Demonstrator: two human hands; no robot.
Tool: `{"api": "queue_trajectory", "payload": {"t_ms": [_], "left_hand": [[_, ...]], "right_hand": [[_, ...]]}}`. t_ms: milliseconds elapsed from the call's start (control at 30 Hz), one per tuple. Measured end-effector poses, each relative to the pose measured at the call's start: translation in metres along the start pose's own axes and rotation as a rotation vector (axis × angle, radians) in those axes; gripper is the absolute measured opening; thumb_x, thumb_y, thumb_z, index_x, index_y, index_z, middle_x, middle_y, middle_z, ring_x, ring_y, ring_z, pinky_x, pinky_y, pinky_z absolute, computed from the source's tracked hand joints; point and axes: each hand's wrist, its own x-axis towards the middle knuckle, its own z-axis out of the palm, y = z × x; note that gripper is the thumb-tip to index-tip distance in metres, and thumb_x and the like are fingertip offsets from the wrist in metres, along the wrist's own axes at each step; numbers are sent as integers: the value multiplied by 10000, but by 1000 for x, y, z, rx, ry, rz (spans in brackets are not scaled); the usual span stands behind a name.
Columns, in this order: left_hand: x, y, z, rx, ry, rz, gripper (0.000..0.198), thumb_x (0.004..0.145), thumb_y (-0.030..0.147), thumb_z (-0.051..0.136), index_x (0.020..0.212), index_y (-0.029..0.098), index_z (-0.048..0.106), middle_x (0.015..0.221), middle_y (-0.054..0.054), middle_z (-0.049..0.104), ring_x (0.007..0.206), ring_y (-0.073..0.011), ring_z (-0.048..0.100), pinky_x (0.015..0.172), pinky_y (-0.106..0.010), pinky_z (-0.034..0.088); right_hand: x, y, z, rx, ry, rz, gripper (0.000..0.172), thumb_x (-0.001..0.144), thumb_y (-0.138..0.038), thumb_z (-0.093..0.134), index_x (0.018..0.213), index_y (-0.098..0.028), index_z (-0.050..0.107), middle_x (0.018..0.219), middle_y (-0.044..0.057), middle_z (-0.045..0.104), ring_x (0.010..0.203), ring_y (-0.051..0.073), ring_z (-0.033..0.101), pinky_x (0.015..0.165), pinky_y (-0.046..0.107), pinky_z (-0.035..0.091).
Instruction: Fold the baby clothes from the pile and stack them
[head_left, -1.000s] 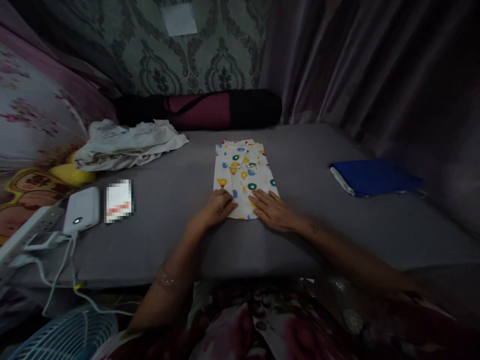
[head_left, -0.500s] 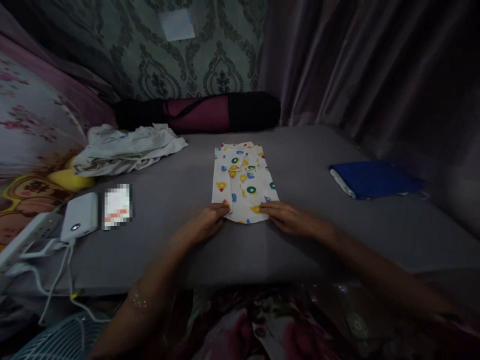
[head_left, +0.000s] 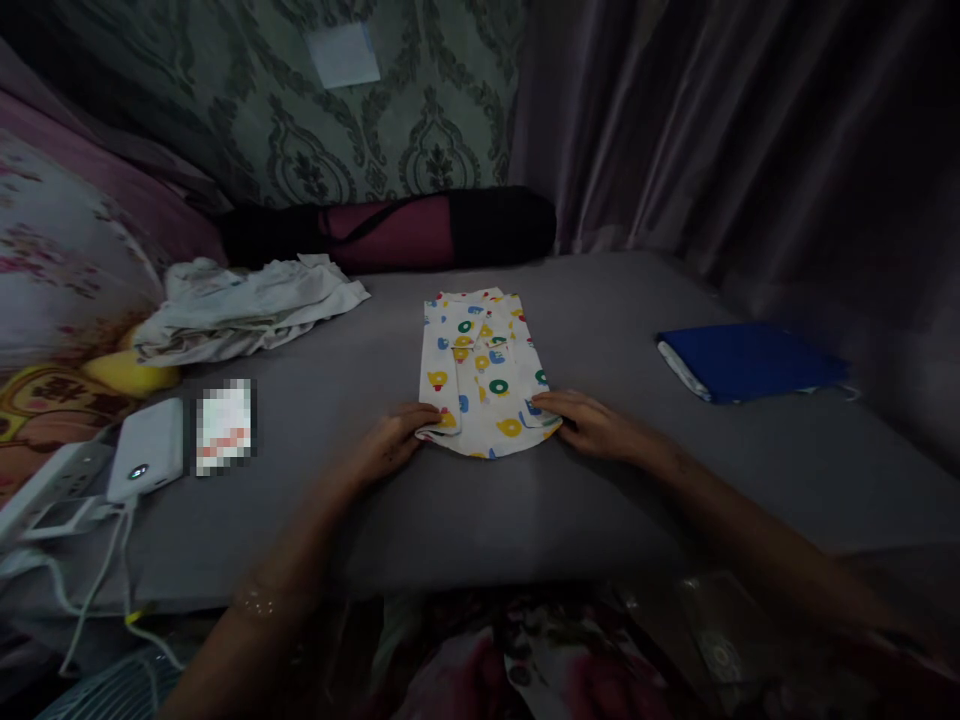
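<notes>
A white child's shirt [head_left: 484, 400] with a yellow, blue, green and red print lies in the middle of the grey surface. Its sides are folded inward, and its curved hem faces me. At the hem's left corner, my left hand [head_left: 390, 440] has its fingertips closed on the folded edge; the thumb is hidden. My right hand [head_left: 596, 425] grips the opposite corner, fingers over the cloth and thumb out of clear sight.
A folded blue cloth [head_left: 750, 360] lies at right. On the left are a crumpled pale cloth pile [head_left: 247, 305], a white power bank [head_left: 148, 450] with cables, a power strip [head_left: 56, 490] and a blurred-out item [head_left: 225, 425]. A black and maroon long bag [head_left: 397, 232] lies along the back.
Both hands have moved outward from the hem to its two corners. More of the folded side flaps shows at the bottom. The camera view has shifted slightly.
</notes>
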Motion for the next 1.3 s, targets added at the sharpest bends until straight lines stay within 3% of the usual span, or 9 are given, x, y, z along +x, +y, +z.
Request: {"api": "queue_trajectory", "payload": {"t_ms": [167, 267, 400, 567, 767, 967, 1100, 1167, 1300], "left_hand": [[10, 10, -9, -95, 29, -117, 322, 911, 364, 462, 1085, 204, 682, 1139, -93, 686, 1082, -226, 612, 975, -394, 462], [18, 16, -15, -140, 19, -273, 381, 893, 463, 477, 1017, 189, 711, 1025, -70, 720, 944, -223, 647, 848, -328, 498], [27, 12, -16, -236, 77, -456, 478, 813, 566, 536, 962, 151, 720, 858, -39, 725, 777, -206, 636, 676, -266, 482], [43, 4, -9, -180, 191, -615, 423, 806, 499, 526, 862, 120, 705, 706, -29, 657, 660, -171, 581, 569, -240, 412], [53, 4, 1, 212, 191, -656, 332, 883, 386, 461, 903, 140, 683, 758, -58, 661, 697, -172, 585, 616, -259, 399], [48, 5, 2, 281, 148, -651, 317, 921, 385, 431, 998, 154, 634, 835, -86, 677, 754, -205, 615, 656, -288, 436], [49, 20, -1, 491, 256, -592, 295, 929, 295, 408, 1095, 132, 590, 963, -147, 659, 923, -275, 608, 795, -382, 463], [55, 32, -1, 541, 276, -488, 294, 939, 260, 373, 1088, 130, 590, 1013, -163, 646, 991, -291, 589, 859, -418, 456], [75, 51, 12, 402, 181, -269, 311, 900, 160, 379, 1144, 144, 571, 1131, -150, 632, 1070, -264, 581, 946, -426, 458]], "right_hand": [[11, 1, -9, 87, -23, 0, 365, 858, -195, 485, 1175, -229, 663, 1203, 65, 671, 1145, 195, 592, 1027, 389, 442], [19, 1, -15, 188, -55, 142, 307, 891, -283, 477, 1105, -236, 692, 1096, 38, 710, 1005, 193, 641, 913, 342, 490], [30, 6, -16, 301, -36, 280, 375, 908, -420, 432, 1011, -184, 704, 887, 22, 713, 787, 172, 631, 694, 263, 488], [47, 11, -7, 65, 48, 482, 378, 908, -429, 415, 856, -156, 671, 709, 26, 649, 600, 150, 557, 519, 234, 376], [53, -7, 5, -264, 40, 632, 329, 968, -317, 354, 1104, -167, 614, 1014, 136, 692, 873, 229, 654, 739, 293, 454], [51, -12, 4, -279, -2, 643, 382, 982, -313, 320, 1287, -156, 488, 1118, 166, 662, 984, 270, 647, 821, 347, 471], [56, -20, -2, -325, 18, 646, 399, 978, -292, 317, 1316, -145, 470, 1184, 196, 619, 1066, 314, 611, 879, 418, 465], [62, -27, 0, -386, 33, 588, 416, 978, -267, 291, 1317, -119, 482, 1265, 219, 571, 1153, 334, 562, 940, 461, 439], [78, -40, 19, -399, -7, 219, 508, 984, -306, 273, 1432, -98, 394, 1500, 165, 386, 1407, 308, 297, 1140, 489, 253]]}}
